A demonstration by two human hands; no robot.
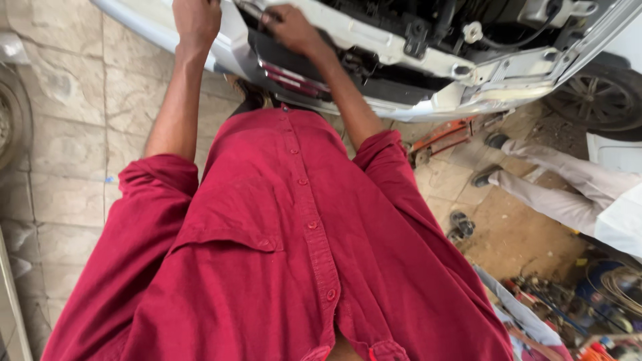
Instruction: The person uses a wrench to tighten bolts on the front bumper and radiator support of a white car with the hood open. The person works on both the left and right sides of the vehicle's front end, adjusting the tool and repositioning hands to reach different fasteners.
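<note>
**Both hands at the car's open front**

Near the top of the frame the person in the red shirt point(287, 241) reaches both arms up to a white car point(428, 63) with its front stripped open. The left hand point(196, 20) sits at the top left, fingers curled down over the white edge of the bodywork; its tips run out of the frame, so I cannot tell whether it grips anything more than that edge. The right hand point(289, 27) is just beside it, top centre, fingers closed around a small metal tool point(253, 9) pressed against the car's front frame. Just below that hand a dark panel with a red strip point(291, 79) hangs along the car's lower edge.

At the upper right of the frame a car wheel point(598, 93) shows under the bodywork. Below the car, right of centre, an orange jack point(445, 136) lies on the floor. At the right edge another person's legs in pale trousers point(568, 187) stretch across the dirt floor, dark shoes pointing left. The lower right corner holds a clutter of tools and coiled wire point(588, 294). Pale stone tiles point(73, 107) cover the floor on the left, with part of a tyre point(10, 120) at the left edge.
</note>
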